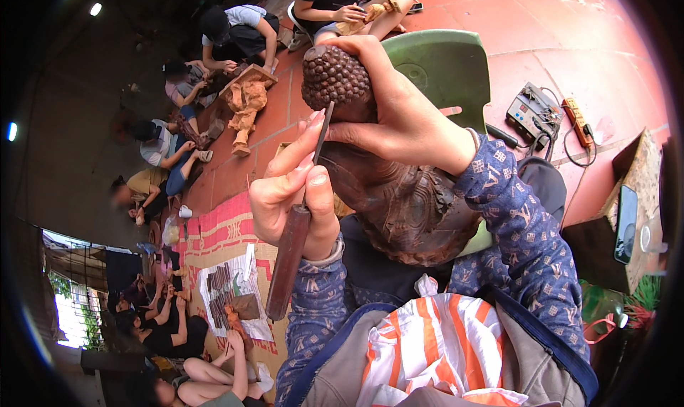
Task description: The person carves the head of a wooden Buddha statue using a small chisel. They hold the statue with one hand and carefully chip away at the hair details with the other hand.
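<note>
Workers sit along the red tiled floor point(541, 22), several bent over carvings of their own. Nearest, a dark wooden statue point(406, 193) rests in the person's lap against a green chair point(442, 65), its knobbed head uppermost. Right hand point(399, 115) is closed over that head, steadying it. Left hand point(292, 193) is closed around a chisel point(292, 243), blade tip touching the head's side. Judgement: shallow, controlled cuts away from the steadying fingers would serve best. Statue's face and base are hidden; blade edge is too small to assess.
</note>
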A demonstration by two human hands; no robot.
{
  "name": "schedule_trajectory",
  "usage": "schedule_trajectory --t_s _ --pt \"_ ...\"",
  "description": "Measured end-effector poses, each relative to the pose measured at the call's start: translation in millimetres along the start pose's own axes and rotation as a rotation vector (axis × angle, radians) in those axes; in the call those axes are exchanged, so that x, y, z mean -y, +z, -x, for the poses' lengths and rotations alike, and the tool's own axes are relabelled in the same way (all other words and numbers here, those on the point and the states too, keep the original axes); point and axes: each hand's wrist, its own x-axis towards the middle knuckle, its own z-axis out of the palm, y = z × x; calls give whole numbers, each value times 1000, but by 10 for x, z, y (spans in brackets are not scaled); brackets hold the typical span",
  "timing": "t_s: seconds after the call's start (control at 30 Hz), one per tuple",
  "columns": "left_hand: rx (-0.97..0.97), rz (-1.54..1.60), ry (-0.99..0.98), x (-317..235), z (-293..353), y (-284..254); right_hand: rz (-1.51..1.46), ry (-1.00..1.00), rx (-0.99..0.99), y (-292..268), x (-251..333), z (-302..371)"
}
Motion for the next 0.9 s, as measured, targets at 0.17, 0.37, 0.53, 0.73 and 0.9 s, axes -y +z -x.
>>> schedule_trajectory --t_s 0.17,0.37,0.53,0.73,0.9 --pt "62 -53 15 67 -25 -23 26 -15 6 -18 -6 4" --pt "179 -70 49 5 -118 -87 43 -72 -61 4 -27 -7" --pt "343 -177 49 -103 -261 -200 4 -92 -99 35 -47 -1" --pt "515 -300 -19 -365 -564 -233 59 -18 -11 -29 -15 25" --pt "544 -284 -62 -427 -755 -202 119 -34 -28 -26 -31 37"
